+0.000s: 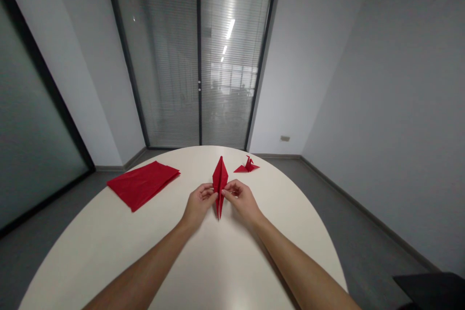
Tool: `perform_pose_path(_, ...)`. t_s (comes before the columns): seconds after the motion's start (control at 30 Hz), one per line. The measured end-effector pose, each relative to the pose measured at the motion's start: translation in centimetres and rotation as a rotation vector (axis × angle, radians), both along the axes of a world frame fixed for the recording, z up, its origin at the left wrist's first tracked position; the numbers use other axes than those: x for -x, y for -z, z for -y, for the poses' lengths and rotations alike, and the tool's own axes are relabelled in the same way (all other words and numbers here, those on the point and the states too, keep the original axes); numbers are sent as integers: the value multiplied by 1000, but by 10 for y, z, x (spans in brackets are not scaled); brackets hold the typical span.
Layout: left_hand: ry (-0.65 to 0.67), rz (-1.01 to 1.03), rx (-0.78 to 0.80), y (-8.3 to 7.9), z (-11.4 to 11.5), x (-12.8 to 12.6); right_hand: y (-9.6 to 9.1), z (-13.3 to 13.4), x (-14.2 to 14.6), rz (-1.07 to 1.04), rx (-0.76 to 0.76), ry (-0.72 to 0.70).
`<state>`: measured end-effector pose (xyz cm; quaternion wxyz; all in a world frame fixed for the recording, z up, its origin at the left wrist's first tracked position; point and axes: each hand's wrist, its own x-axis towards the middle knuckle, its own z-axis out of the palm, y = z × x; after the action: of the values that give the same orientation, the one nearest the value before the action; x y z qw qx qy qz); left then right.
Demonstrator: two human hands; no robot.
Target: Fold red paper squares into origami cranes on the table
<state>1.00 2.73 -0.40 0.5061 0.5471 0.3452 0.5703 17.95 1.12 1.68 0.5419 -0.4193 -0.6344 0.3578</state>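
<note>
I find the work partway through its folding. The slim, diamond-shaped piece of folded red paper (220, 170) stands midway between my forearms, over the middle of the round cream-white table (218, 264), its long axis pointing away from me. My left hand (198, 205) pinches its left edge between thumb and fingers; my right hand (245, 204) grips the right edge likewise, so both are closed on the paper, close together with the piece between them. Done: the main body is collapsed and narrowed, with a seam down the centre and a split at the near point. Not done, in my judgement: no neck, head or spread wings show. For comparison, a small red folded-paper bird (249, 166) with these features sits beyond my right hand and appears complete. To the left lies a flat pile of red paper sheets (143, 185), apparently unfolded into any figure; their number I cannot determine.
</note>
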Motion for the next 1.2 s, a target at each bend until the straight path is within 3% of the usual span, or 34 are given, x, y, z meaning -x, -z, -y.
perform_pose_path(0.23,60,18,25,0,-1,0,5,-1,-1,-2,51,-34)
perform_pose_path(0.83,20,-72,6,0,0,-2,9,-7,-2,-82,99,-55)
perform_pose_path(1.0,16,-102,37,0,3,-2,7,-6,1,-293,179,-111)
perform_pose_path(1.2,-5,-89,95,-1,3,-2,6,-2,1,-268,296,-201)
